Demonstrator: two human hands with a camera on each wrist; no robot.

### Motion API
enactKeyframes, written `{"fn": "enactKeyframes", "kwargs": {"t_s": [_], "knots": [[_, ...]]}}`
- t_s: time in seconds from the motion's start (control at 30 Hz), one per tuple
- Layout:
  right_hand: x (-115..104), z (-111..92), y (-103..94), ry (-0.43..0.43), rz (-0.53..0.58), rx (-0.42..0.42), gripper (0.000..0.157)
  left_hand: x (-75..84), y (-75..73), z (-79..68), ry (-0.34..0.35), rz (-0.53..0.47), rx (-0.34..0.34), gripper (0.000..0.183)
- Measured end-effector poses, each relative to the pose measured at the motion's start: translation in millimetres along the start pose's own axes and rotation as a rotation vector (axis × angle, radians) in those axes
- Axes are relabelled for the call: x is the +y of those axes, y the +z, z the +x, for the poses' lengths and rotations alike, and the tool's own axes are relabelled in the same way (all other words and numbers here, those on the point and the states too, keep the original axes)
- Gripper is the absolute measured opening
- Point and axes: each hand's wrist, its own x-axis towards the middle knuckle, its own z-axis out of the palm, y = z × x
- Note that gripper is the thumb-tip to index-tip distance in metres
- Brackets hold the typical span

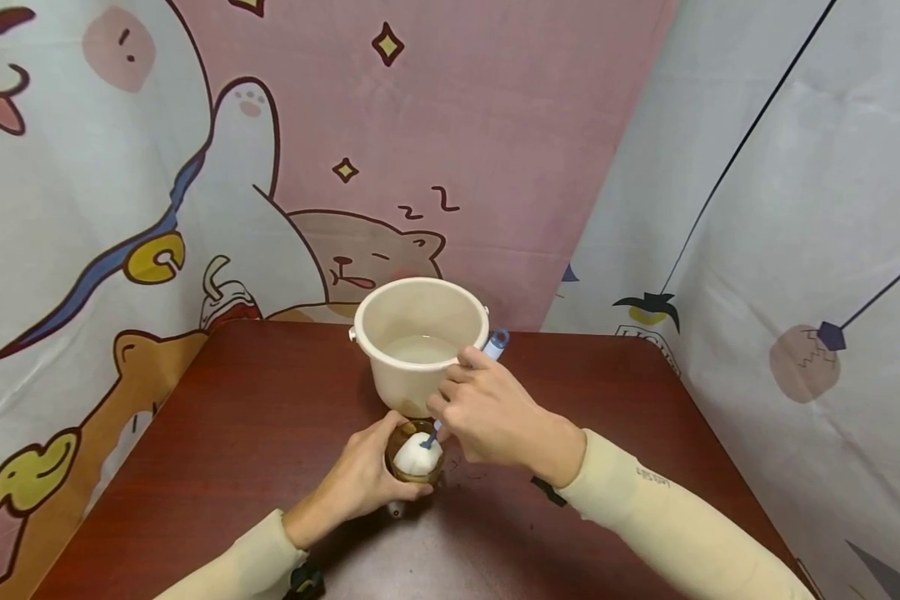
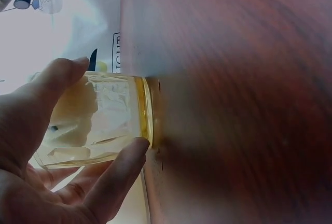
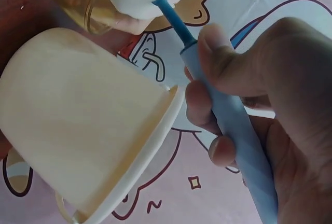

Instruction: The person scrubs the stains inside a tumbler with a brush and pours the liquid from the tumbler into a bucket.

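My left hand (image 1: 362, 473) holds an amber glass (image 2: 116, 123) near the table's middle, thumb on one side and fingers on the other. The glass is upright, its base at or just above the tabletop; whether it touches I cannot tell. In its mouth sits the white sponge head (image 1: 417, 457) of a cup brush. My right hand (image 1: 495, 410) grips the brush's light blue handle (image 3: 228, 112) from above, and the hanging loop (image 1: 501, 337) sticks out past that hand. The darker blue neck (image 3: 176, 23) runs into the sponge, whose lower part shows blurred through the glass.
Right behind the glass stands a cream bucket (image 1: 390, 379) with some cloudy liquid (image 1: 420, 348) in it. A small pale object (image 1: 396, 508) lies partly under my left hand. The reddish-brown table (image 1: 270, 392) is bordered by printed cloth (image 1: 495, 167) at the back and sides.
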Motion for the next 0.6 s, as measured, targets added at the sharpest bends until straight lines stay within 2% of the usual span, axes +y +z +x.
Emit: {"fn": "enactKeyframes", "kwargs": {"t_s": [0.3, 0.6], "knots": [[-8.9, 1.8, 3.9, 0.056, -0.012, 0.05, 0.034, 1.2, -1.7, -0.1, -0.02, -0.015, -0.013, 0.079], [-9.1, 4.5, 8.2, 0.07, -0.058, 0.069, 0.027, 1.0, -0.9, -0.4, -0.03, -0.02, -0.01, 0.079]]}}
